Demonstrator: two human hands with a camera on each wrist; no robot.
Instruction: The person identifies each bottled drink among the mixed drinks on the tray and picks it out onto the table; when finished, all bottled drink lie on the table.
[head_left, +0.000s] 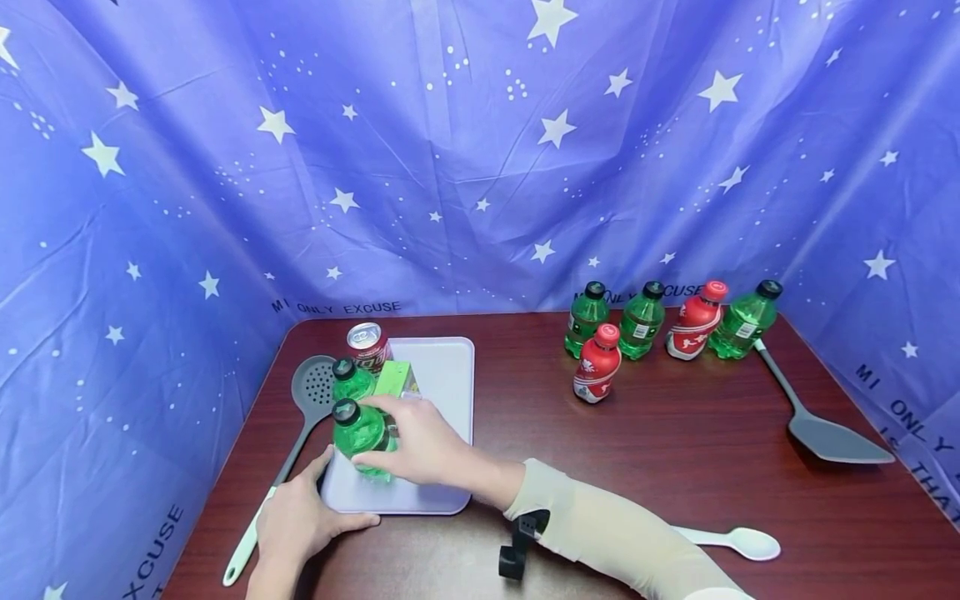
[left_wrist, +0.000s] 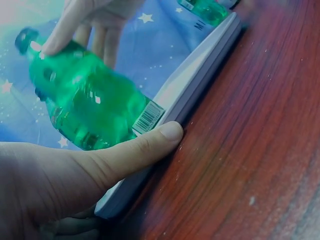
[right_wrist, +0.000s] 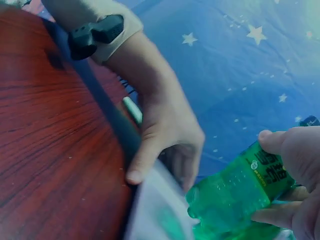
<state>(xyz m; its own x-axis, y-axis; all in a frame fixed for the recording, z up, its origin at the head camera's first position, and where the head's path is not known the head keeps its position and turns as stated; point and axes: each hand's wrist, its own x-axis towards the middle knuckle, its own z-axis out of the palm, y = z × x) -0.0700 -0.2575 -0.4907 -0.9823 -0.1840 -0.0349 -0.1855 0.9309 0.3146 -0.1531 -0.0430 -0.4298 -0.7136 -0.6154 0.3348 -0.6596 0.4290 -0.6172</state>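
Note:
My right hand (head_left: 420,442) grips a green soda bottle (head_left: 358,435) with a black cap, over the front left of a white tray (head_left: 453,400). In the right wrist view the thumb and fingers clasp this bottle (right_wrist: 232,192) on both sides. My left hand (head_left: 296,512) holds the tray's front left corner, thumb along the front edge and fingers at the left side. The left wrist view has the thumb close against the tray rim (left_wrist: 200,60). Behind the gripped bottle are another green bottle (head_left: 351,383), a green carton (head_left: 395,379) partly hidden by my hand, and a red can (head_left: 367,346).
A grey slotted spoon (head_left: 311,392) lies left of the tray. At the back right stand several green bottles (head_left: 642,325) and two red bottles (head_left: 597,367). A grey spatula (head_left: 832,437) lies at the right; a white spoon (head_left: 753,543) is partly under my right sleeve.

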